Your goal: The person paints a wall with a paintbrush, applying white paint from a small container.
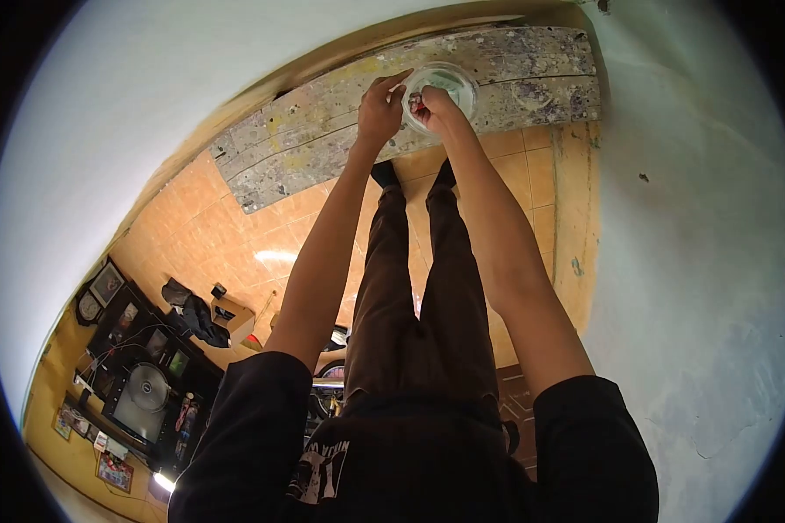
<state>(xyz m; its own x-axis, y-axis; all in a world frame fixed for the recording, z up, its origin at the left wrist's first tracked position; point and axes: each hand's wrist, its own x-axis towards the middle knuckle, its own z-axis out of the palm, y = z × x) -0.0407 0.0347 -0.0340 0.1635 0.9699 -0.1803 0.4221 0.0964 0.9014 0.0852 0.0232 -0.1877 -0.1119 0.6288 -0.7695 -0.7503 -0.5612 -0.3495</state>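
Note:
On the paint-spattered wooden bench stands a round, clear plastic bowl (468,87) with something pale and see-through in it. My right hand (439,106) is over the bowl's near side, its fingers closed round a small red and whitish thing (417,105). What kind of thing that is, I cannot make out. At the bowl's left edge, my left hand (380,106) has its thumb and forefinger apart and stretched toward the rim. It appears to touch the rim, and no object shows between its fingers.
The worn plank bench (314,126) runs along the wall, above an orange tiled floor (192,218). A pale wall (698,218) rises on the right. Behind me, lower left, are a cardboard box (234,321), a dark cloth bundle (196,314) and a fan (142,392).

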